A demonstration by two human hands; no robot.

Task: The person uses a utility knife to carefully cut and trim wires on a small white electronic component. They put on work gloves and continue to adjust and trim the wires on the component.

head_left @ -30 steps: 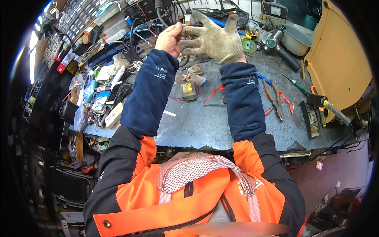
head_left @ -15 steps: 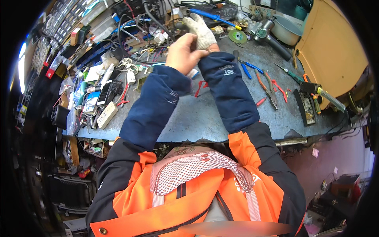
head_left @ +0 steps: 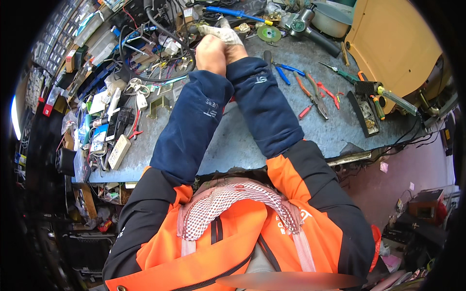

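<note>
A white knit glove (head_left: 228, 37) covers my right hand (head_left: 224, 34) at the far side of the bench. Its visible fingers are stretched out, one pointing up and others toward the left. My bare left hand (head_left: 211, 54) is closed against the glove, just beside the right wrist. The left fingertips are turned away, partly hidden by the back of the hand. Dark blue sleeve covers (head_left: 192, 119) reach up both forearms. Nearest the hands are a black cable (head_left: 187, 41) on the left and a green grinding disc (head_left: 269, 33) on the right.
Pliers with red handles (head_left: 318, 104), blue-handled pliers (head_left: 283, 72) and a green-handled screwdriver (head_left: 344, 74) lie to the right. A grey pot (head_left: 332, 20) and a tan panel (head_left: 398, 46) stand behind. Electronics, a phone and a power strip (head_left: 119, 152) crowd the left side.
My left hand has turned and closed over the glove's wrist area, its thumb no longer showing. The view has shifted, and both hands sit farther left and higher in it.
</note>
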